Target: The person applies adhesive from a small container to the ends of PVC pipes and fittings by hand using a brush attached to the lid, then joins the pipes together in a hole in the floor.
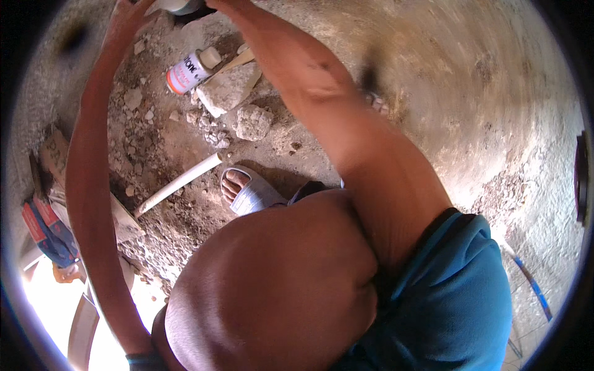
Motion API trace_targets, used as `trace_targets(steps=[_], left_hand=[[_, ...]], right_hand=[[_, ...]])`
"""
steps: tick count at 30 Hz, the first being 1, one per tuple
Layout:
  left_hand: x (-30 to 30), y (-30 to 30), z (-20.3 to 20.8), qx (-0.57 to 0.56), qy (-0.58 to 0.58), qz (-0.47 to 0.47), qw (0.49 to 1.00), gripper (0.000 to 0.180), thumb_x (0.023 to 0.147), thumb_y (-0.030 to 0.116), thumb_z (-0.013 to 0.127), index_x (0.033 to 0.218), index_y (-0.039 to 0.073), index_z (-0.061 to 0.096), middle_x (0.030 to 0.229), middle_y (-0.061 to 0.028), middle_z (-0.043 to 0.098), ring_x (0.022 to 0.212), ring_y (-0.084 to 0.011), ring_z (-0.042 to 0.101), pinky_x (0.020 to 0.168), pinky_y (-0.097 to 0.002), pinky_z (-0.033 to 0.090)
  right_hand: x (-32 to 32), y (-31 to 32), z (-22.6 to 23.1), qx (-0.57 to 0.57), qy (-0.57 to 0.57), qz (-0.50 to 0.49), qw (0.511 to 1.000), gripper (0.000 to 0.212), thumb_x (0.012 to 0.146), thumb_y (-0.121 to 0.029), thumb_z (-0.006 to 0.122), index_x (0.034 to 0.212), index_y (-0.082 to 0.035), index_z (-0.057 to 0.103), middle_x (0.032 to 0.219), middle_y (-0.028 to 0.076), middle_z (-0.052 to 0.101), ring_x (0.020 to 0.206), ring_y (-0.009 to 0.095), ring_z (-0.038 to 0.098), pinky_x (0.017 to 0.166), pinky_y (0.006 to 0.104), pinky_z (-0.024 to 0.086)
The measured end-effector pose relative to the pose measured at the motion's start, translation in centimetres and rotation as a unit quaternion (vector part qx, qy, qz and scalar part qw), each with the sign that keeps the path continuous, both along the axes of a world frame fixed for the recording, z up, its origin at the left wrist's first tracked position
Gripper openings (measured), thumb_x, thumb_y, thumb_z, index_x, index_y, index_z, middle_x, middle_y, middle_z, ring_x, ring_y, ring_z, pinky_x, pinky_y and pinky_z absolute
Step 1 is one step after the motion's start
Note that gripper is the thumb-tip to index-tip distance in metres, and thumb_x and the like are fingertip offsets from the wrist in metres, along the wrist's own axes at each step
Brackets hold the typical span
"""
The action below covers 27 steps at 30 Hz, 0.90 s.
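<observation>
Both arms stretch up to the top edge, one on each side of the rubble. My left hand (133, 8) and my right hand (224, 3) are cut off there, so their fingers do not show clearly. Between them sits a pale, rounded thing (179, 5), only its lower part visible with a dark gap beside it. My right hand appears to touch its right side; the left is close to its other side. Nearest below is a white can (185, 73) with an orange band and a pale cap, tilted against a broken block (229, 88). A flat wooden strip (238, 60) lies on that block.
A white pipe (178, 184) lies across rubble-strewn ground. Beside it are a lumpy stone (253, 122) and my sandalled foot (244, 188). A red and blue bag (49, 229) and boards (55, 154) stand at left. A rough plastered wall (482, 80) curves along the right.
</observation>
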<state>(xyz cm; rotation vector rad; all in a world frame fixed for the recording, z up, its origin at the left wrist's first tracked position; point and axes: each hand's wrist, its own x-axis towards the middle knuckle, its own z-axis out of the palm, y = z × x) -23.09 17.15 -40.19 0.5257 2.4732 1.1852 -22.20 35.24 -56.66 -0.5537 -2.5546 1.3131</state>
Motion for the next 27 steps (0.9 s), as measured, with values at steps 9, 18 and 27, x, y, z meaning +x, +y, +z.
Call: trace_targets(steps=[9,18,27], left_hand=[[1.9,0.7,2.1,-0.032,-0.005,-0.047,0.998,0.045,0.103,0.032,0.055,0.142,0.01,0.054,0.141,-0.0153,0.051,0.127,-0.025,0.057,0.105,-0.0391,0.054],[-1.3,-3.2,0.2,-0.1,0.052,-0.169,0.979,0.042,0.106,0.019,0.046,0.148,0.02,0.049,0.146,-0.0141,0.047,0.13,-0.0249,0.055,0.111,-0.0403,0.05],[0.2,-2.2,0.2,0.029,0.002,-0.098,0.995,0.037,0.108,0.018,0.044,0.143,0.018,0.056,0.146,-0.0121,0.049,0.127,-0.0235,0.057,0.107,-0.0414,0.054]], right_hand=[[-0.3,0.1,-1.0,0.049,0.019,0.004,0.999,0.027,0.095,-0.021,0.054,0.107,-0.002,0.069,0.1,0.02,0.073,0.096,0.037,0.072,0.084,0.0497,0.058],[1.9,0.3,3.3,-0.018,0.007,0.02,1.0,0.041,0.105,-0.03,0.038,0.107,0.001,0.065,0.104,0.026,0.071,0.098,0.041,0.07,0.085,0.051,0.057],[2.4,0.3,2.7,0.02,0.02,0.033,0.999,0.036,0.103,-0.025,0.04,0.118,0.003,0.058,0.105,0.027,0.07,0.096,0.044,0.07,0.084,0.0538,0.056]])
